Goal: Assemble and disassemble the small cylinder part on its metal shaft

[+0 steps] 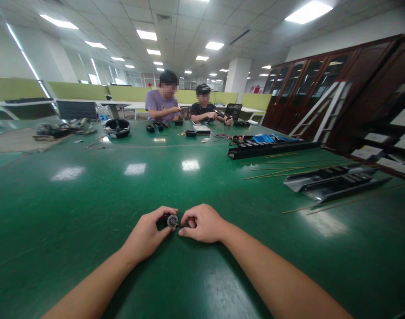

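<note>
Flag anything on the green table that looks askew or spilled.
The thin rods to the right lie loose at differing angles, some appearing to cross, so they look scattered rather than bundled. No spill is visible.

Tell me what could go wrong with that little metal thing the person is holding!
The small metal part is held by the fingertips of the left hand, so it might slip out. If it drops, it could perhaps roll away across the shiny green table. The right hand is very close too, so its fingers might bump the part loose.
</note>
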`<state>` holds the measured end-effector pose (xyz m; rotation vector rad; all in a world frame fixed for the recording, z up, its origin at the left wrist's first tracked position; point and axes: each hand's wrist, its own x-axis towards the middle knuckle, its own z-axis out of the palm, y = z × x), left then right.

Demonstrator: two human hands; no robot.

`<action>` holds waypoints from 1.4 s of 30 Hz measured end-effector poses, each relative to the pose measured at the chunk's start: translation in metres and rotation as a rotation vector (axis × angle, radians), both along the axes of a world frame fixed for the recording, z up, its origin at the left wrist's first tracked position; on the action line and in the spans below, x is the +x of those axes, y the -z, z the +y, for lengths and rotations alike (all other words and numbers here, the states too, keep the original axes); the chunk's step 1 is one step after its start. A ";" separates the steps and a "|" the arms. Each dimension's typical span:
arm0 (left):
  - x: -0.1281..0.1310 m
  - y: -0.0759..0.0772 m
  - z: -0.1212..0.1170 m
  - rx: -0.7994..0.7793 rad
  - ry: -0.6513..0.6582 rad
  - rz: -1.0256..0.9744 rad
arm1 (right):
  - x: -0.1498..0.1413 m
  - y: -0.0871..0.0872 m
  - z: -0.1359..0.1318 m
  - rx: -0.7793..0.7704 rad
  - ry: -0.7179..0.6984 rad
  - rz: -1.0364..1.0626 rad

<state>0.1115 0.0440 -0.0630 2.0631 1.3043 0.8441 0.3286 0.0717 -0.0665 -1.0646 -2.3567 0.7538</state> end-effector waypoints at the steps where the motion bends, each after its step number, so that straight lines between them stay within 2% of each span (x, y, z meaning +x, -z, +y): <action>1: 0.001 -0.002 -0.001 -0.007 0.011 0.006 | 0.000 0.000 0.000 0.004 0.004 0.000; 6: 0.002 -0.008 -0.005 -0.016 0.071 0.034 | -0.003 0.002 -0.003 0.036 0.040 0.008; 15: -0.002 -0.002 -0.005 0.093 0.072 0.046 | -0.006 0.002 -0.003 0.095 0.124 0.094; 18: -0.002 -0.003 -0.006 0.068 0.024 0.037 | -0.006 -0.001 -0.005 0.100 0.117 0.115; 25: 0.001 -0.006 -0.006 0.050 0.013 0.030 | -0.007 -0.004 -0.008 0.149 0.080 0.142; 42: 0.001 -0.003 -0.007 0.119 -0.027 0.044 | -0.006 0.002 -0.004 0.208 0.037 0.144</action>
